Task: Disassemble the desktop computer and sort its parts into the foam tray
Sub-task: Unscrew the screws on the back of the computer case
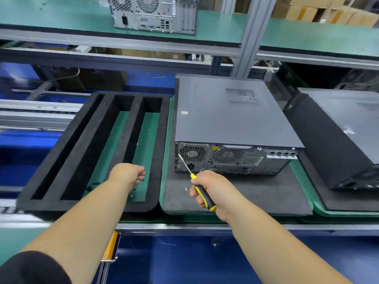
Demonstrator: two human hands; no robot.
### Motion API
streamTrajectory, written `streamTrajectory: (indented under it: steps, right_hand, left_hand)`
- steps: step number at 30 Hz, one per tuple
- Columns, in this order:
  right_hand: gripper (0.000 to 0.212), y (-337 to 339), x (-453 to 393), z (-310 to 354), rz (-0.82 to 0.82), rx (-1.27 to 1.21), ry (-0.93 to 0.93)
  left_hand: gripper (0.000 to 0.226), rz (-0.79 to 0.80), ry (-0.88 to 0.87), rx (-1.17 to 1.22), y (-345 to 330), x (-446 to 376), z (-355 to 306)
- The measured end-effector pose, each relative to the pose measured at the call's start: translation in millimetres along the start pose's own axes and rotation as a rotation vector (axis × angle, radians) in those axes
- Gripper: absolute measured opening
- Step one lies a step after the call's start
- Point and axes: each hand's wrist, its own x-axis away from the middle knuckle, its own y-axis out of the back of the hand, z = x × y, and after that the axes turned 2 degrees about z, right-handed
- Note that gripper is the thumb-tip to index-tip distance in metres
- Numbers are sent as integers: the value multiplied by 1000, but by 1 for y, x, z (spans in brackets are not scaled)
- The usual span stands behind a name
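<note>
On the surface, centre: desktop computer (229, 111) lies flat on a dark mat (235, 193), side panel on, rear ports facing the person.
Left of it: black foam tray (158, 140), long slots showing green beneath, just beside the mat.
Right hand (213, 189): grip wrapped round a yellow-and-black screwdriver (202, 193), its tip up near the computer's rear fan grille.
Left hand (128, 173): grip loosely curled, holding nothing, above the tray's near end.
Far right: second computer (338, 136).
Upper shelf: third computer (153, 13), upright.
</note>
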Motion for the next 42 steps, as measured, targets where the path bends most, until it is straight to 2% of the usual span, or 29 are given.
streamTrajectory:
  steps: [4,10,13,18,24,31,37,42]
  right_hand:
    - [14,-13,-6,6,5,39,2]
    - [10,-16,-11,8,28,37,117]
    - [9,-8,-7,7,15,-23,166]
    - [8,21,8,6,-42,-97,235]
    - [7,71,31,-4,-143,-173,256]
    - [12,127,44,-31,-300,-332,257]
    - [14,172,41,-48,-466,-377,189]
    - [13,202,34,-52,-511,-426,113]
  left_hand:
    - [11,-34,9,56,18,-12,6]
    - [18,43,12,135,19,-8,-3]
    - [18,167,21,57,5,8,-15]
    - [23,505,9,-112,-46,46,-31]
    - [24,724,-2,-81,-122,80,-36]
    - [21,772,-14,42,-196,117,-36]
    - [22,768,-14,160,-243,137,-33]
    - [25,771,-16,223,-277,148,-33]
